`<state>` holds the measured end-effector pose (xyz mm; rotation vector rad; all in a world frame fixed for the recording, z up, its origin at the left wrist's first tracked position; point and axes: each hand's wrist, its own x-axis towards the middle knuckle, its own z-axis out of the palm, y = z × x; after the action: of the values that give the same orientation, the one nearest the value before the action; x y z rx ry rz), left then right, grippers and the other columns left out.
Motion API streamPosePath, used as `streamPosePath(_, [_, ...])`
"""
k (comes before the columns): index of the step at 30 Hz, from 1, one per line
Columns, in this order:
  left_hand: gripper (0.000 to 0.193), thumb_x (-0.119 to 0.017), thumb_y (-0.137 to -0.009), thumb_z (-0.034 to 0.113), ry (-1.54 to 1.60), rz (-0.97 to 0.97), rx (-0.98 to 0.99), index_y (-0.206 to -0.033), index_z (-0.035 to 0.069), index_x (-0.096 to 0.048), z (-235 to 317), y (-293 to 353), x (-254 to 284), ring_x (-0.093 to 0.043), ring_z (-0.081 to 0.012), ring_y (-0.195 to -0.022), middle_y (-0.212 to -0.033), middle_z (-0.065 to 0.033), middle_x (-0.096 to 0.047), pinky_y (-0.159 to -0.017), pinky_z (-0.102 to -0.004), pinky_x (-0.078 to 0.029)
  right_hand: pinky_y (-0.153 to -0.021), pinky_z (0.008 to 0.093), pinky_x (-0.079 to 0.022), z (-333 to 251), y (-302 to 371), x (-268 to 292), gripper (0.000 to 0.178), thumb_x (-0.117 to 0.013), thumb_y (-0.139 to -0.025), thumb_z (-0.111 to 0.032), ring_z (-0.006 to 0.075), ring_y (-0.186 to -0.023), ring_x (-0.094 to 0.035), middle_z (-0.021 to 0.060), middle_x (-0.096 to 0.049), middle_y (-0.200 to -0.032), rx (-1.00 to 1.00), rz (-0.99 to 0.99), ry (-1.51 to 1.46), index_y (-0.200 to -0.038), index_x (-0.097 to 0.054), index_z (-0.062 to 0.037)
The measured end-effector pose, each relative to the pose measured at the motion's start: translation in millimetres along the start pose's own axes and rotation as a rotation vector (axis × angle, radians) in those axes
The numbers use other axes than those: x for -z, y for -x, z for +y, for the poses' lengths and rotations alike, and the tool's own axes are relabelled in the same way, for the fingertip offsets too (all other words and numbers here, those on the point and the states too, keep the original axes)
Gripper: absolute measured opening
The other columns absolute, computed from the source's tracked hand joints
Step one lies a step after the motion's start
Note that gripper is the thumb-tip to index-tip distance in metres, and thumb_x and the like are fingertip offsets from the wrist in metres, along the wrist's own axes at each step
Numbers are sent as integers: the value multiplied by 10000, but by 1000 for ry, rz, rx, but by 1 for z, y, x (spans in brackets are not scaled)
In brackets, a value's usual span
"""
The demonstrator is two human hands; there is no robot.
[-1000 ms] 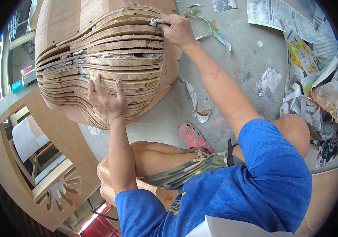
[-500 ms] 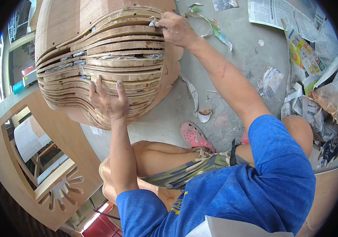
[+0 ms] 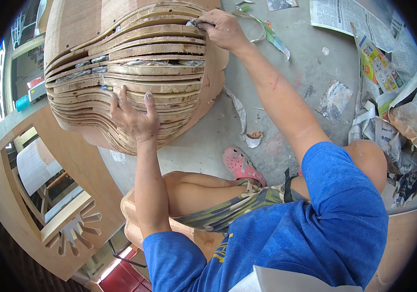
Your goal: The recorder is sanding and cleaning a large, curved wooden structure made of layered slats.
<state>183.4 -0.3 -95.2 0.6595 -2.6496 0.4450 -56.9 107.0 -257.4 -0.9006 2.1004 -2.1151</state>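
Note:
A curved wooden form (image 3: 155, 51) built of many stacked, bent layers fills the upper left, with dark gaps between the layers. Wads of crumpled newspaper (image 3: 146, 63) are tucked into some of these gaps. At the form's far right edge, my right hand (image 3: 222, 30) pinches a small grey piece of crumpled paper (image 3: 194, 23) against a slot. My left hand (image 3: 135, 116) rests on the layers nearer to me, its fingers spread and holding nothing.
Torn newspaper (image 3: 384, 126) lies heaped at the right, with a colourful strip (image 3: 270, 36) and other scraps on the grey floor (image 3: 296, 97). A cut-out plywood panel (image 3: 79, 168) stands at the lower left. My pink clog (image 3: 240, 163) is just right of the form.
My right hand has shifted slightly up and right in the picture, still pinching the paper at the slot. The left hand stays on the layers.

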Motion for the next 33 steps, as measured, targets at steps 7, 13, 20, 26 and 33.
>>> streamPosePath(7, [612,-620,-869,445,-24,-9,20,-1330,64,-489,-6,5,1,-350,-376,-1268,-1349,-241,-395,-1062,-484,-258,-747,255,-529,12,5,8,223,-684,-801,-4,142,-766,-667,62,-714,-835,-376,-154,-362,-1014,-726,-54])
streamPosePath(13, [608,-620,-870,443,-8,0,13,-1326,61,-492,-2,2,0,-359,-376,-1261,-1340,-242,-406,-1057,-483,-264,-700,247,-513,10,-5,1,229,-706,-772,-133,109,-700,-646,57,-712,-795,-345,-71,-124,-979,-731,-39])
streamPosePath(20, [614,-620,-870,440,-17,10,-3,-1331,57,-485,-6,3,0,-360,-379,-1258,-1335,-249,-405,-1056,-489,-263,-709,253,-503,-8,1,3,196,-681,-804,-114,94,-783,-630,43,-710,-893,-302,62,-345,-986,-727,-62])
streamPosePath(26, [618,-622,-866,444,-8,-11,22,-1337,69,-482,-3,3,1,-354,-381,-1261,-1343,-245,-396,-1061,-489,-257,-730,291,-523,-13,-5,1,181,-639,-790,-21,212,-804,-646,73,-681,-864,135,46,1,-940,-728,-73])
streamPosePath(33, [628,-616,-869,456,-10,-20,27,-1346,73,-472,-4,4,0,-348,-384,-1263,-1349,-249,-384,-1062,-495,-253,-747,339,-533,-17,-17,4,226,-634,-760,-3,250,-811,-642,82,-674,-893,333,-56,60,-947,-725,-90])
